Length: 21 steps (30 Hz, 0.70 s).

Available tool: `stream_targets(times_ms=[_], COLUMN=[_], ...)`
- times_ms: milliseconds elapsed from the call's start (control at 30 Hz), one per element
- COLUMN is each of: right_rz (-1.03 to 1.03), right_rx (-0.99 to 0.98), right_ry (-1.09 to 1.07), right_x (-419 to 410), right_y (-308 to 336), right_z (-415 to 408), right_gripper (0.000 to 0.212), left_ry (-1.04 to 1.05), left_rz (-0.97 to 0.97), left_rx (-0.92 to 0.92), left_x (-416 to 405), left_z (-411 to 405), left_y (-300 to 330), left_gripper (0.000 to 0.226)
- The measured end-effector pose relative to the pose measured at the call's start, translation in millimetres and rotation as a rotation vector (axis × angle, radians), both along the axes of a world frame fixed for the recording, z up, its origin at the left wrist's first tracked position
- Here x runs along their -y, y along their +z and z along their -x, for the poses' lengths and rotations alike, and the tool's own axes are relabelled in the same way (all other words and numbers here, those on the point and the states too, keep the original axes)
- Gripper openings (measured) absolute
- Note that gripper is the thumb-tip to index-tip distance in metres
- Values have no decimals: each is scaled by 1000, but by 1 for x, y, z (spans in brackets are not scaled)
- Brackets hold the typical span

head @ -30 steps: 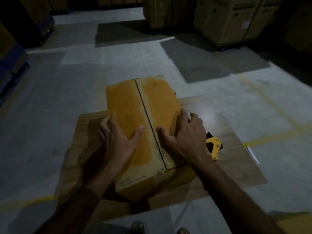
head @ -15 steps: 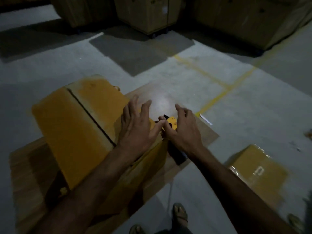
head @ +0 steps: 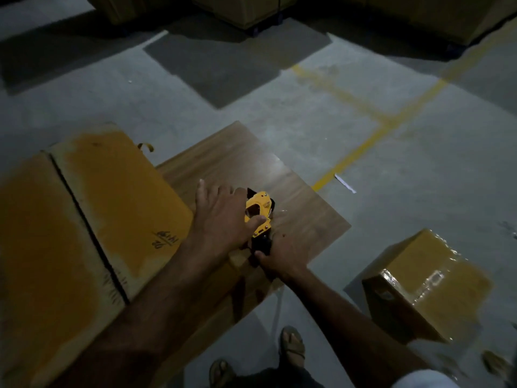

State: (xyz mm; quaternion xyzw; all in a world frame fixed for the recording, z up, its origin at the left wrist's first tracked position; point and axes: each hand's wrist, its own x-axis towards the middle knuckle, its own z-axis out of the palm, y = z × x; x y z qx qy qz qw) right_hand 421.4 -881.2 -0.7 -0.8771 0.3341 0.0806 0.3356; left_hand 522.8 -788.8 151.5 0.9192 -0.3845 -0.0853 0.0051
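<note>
Right hand (head: 279, 260): fingers curled round the black handle of the tape dispenser (head: 258, 212), gripping it from the near side. Left hand (head: 221, 219): laid over the dispenser's left side, fingers extended and slightly spread, pointing away from the person, thumb resting across the yellow frame; the hands sit close together, both on the same tool. Tape dispenser: yellow body with black handle and black front parts, standing on the table (head: 251, 163) near its right-hand half, just right of the large box (head: 112, 197); whether a roll is loaded cannot be told. Table: wood-grain top, low, one corner pointing away, with a pale glare patch beyond the dispenser. Large box: brown cardboard, top flaps closed and meeting along a dark seam, handwritten marks near its right edge, a short curl of tape (head: 146, 147) at its far corner; it covers the left part of the table. Small box (head: 425, 284): brown cardboard with glossy tape over its top, standing on the floor (head: 307, 107) well to the right of the table. Floor: grey concrete with yellow painted lines (head: 377, 135) and a white scrap (head: 345, 184) beside one line. Sandalled feet (head: 292, 343) at the near edge. Stacked cartons (head: 246, 9) in the dim background.
</note>
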Motion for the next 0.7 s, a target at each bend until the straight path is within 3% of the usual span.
stream_targets(times_ms=[167, 333, 533, 633, 700], right_rz=[-144, -206, -332, -293, -382], right_rx=[-78, -58, 188, 316, 432], right_ry=[53, -41, -179, -171, -150], right_x=[4, 10, 20, 29, 32], right_y=[-23, -20, 28, 70, 102], right_z=[-22, -36, -39, -51, -62], right_gripper=[25, 29, 16, 22, 25], left_ry=[67, 107, 126, 151, 195], left_rz=[37, 270, 414, 485, 528], left_rx=[-11, 13, 62, 106, 120], left_x=[-1, -5, -30, -48, -65], left_z=[-3, -3, -6, -12, -27], left_y=[-2, 8, 27, 41, 53], left_gripper=[48, 38, 37, 32, 30])
